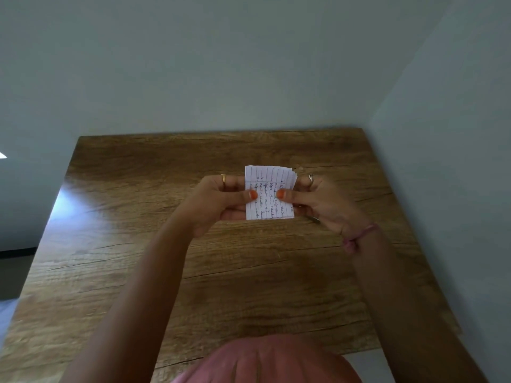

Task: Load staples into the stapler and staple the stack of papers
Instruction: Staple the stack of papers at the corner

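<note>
both hands pinch the paper stack (269,192) above the bench (138,244): left hand (221,200) on its left edge, right hand (318,203) on its right. long axis runs away from the person. no stapler visible.

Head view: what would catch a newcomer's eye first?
A small stack of lined, handwritten white papers sits mid-frame, pinched from both sides by the left hand and right hand above the brown wood-grain table. No stapler is clearly visible.
</note>
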{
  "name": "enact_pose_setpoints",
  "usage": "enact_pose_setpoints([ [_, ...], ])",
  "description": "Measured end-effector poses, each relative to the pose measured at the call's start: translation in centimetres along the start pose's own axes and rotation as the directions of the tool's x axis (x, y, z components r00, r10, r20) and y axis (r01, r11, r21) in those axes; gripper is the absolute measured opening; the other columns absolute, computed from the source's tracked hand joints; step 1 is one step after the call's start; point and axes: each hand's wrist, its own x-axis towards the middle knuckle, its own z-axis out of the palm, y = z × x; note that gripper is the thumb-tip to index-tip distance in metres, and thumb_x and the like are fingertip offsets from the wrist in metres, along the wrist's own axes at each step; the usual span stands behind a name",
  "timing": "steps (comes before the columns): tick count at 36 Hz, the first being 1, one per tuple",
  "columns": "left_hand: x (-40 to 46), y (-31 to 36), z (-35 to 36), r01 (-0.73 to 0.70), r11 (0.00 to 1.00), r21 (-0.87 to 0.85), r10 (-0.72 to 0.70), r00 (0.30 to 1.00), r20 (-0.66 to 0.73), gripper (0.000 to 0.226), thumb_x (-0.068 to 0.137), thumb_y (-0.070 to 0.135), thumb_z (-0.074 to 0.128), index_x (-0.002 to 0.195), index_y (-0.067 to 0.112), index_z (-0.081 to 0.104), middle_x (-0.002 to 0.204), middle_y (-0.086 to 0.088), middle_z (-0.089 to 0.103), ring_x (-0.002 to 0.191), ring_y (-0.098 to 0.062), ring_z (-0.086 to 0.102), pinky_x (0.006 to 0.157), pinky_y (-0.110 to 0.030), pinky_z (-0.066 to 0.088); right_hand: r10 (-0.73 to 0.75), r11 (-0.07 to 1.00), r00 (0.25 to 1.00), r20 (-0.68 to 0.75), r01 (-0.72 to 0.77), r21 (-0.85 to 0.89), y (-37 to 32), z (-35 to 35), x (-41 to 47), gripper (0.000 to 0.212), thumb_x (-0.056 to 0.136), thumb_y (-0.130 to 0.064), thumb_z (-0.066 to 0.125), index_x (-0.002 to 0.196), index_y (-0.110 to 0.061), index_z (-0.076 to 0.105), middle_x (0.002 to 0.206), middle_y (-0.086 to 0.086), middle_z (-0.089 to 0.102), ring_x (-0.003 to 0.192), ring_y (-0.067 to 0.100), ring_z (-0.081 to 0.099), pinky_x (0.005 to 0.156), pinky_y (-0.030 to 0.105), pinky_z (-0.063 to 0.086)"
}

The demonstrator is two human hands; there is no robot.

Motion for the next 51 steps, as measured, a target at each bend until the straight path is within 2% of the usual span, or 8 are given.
enact_pose_setpoints([
  [6, 0.2, 0.4, 0.1, -0.016, 0.999, -0.038, 0.014, 0.998, -0.063, 0.016, 0.068, 0.002, 0.068, 0.074, 0.014, 0.078, 0.085, -0.008, 0.076, 0.075, -0.019, 0.074, 0.056, -0.022, 0.057, -0.078, 0.995, 0.997, 0.018, 0.076, 0.069, 0.7, 0.2, 0.6, 0.024, 0.068, -0.012, 0.072, 0.092, -0.012, 0.075, 0.100, 0.009, 0.074, 0.098, 0.025, 0.069, 0.078, 0.033, 0.059],
  [10, 0.2, 0.2, -0.2, -0.029, 0.999, -0.046, 0.026, 0.998, -0.062, 0.039, 0.086, -0.010, 0.054, 0.071, 0.016, 0.079, 0.089, -0.006, 0.077, 0.077, -0.017, 0.074, 0.057, -0.020, 0.057, -0.249, 0.968, 0.965, 0.082, 0.251, -0.009, 0.9, 0.4, 0.3, 0.020, 0.076, -0.012, 0.065, 0.087, -0.024, 0.077, 0.098, -0.002, 0.075, 0.097, 0.018, 0.069, 0.078, 0.024, 0.056],
  [18, -0.1, 0.3, -0.3, 0.072, 0.944, -0.321, -0.064, 0.997, 0.035, 0.024, 0.074, 0.013, 0.064, 0.093, 0.006, 0.077, 0.104, -0.019, 0.072, 0.088, -0.024, 0.073, 0.065, -0.024, 0.058, -0.506, 0.755, 0.856, 0.105, 0.499, -0.426, 0.2, -0.6, 0.2, 0.039, 0.085, 0.011, 0.055, 0.101, -0.020, 0.072, 0.092, -0.012, 0.069, 0.086, 0.006, 0.065, 0.071, 0.022, 0.054],
  [25, 0.1, 0.0, 1.0, 0.078, 0.952, -0.297, -0.132, 0.977, -0.168, 0.032, 0.066, 0.011, 0.074, 0.098, 0.009, 0.072, 0.098, -0.013, 0.075, 0.078, -0.018, 0.074, 0.056, -0.021, 0.058, -0.555, 0.623, 0.821, 0.132, 0.516, -0.588, 0.2, -0.5, 0.0, 0.041, 0.085, 0.012, 0.056, 0.099, -0.024, 0.070, 0.093, -0.018, 0.061, 0.079, 0.003, 0.059, 0.057, 0.020, 0.050],
  [29, 0.2, 0.0, 1.1, 0.094, 0.962, -0.257, -0.151, 0.965, -0.214, 0.033, 0.061, 0.010, 0.077, 0.093, 0.006, 0.074, 0.094, -0.016, 0.075, 0.070, -0.017, 0.073, 0.051, -0.019, 0.057, -0.540, 0.621, 0.829, 0.144, 0.508, -0.597, 0.3, -0.5, -0.1, 0.037, 0.086, 0.013, 0.054, 0.102, -0.017, 0.069, 0.094, -0.013, 0.060, 0.082, -0.004, 0.058, 0.060, 0.009, 0.044],
  [36, 0.3, -0.4, 1.3, 0.075, 0.961, -0.267, -0.139, 0.963, -0.231, 0.027, 0.058, 0.005, 0.078, 0.084, 0.007, 0.076, 0.089, -0.015, 0.075, 0.070, -0.018, 0.074, 0.049, -0.018, 0.055, -0.443, 0.729, 0.877, 0.187, 0.474, -0.494, 0.5, -1.3, 0.2, 0.040, 0.087, 0.014, 0.053, 0.101, -0.019, 0.070, 0.105, -0.007, 0.062, 0.093, 0.002, 0.061, 0.072, 0.020, 0.054],
  [43, 0.1, -0.5, 1.7, 0.027, 0.985, -0.168, -0.068, 0.968, -0.241, 0.040, 0.054, 0.002, 0.079, 0.093, 0.004, 0.073, 0.091, -0.014, 0.075, 0.081, -0.022, 0.074, 0.062, -0.025, 0.060, -0.098, 0.990, 0.965, 0.241, 0.119, -0.073, 0.3, -2.3, 0.6, 0.022, 0.090, -0.015, 0.053, 0.085, -0.020, 0.074, 0.100, 0.001, 0.071, 0.097, 0.020, 0.067, 0.074, 0.024, 0.056],
  [51, 0.4, -0.2, 2.0, 0.036, 0.994, -0.106, -0.059, 0.973, -0.222, 0.041, 0.061, -0.004, 0.077, 0.100, 0.000, 0.070, 0.094, -0.014, 0.075, 0.085, -0.024, 0.074, 0.058, -0.022, 0.057, -0.037, 0.934, 0.986, 0.161, 0.092, -0.346, -0.8, -1.0, 2.0, 0.033, 0.060, -0.042, 0.076, 0.086, -0.022, 0.077, 0.089, 0.001, 0.075, 0.086, 0.017, 0.071, 0.065, 0.028, 0.058],
])
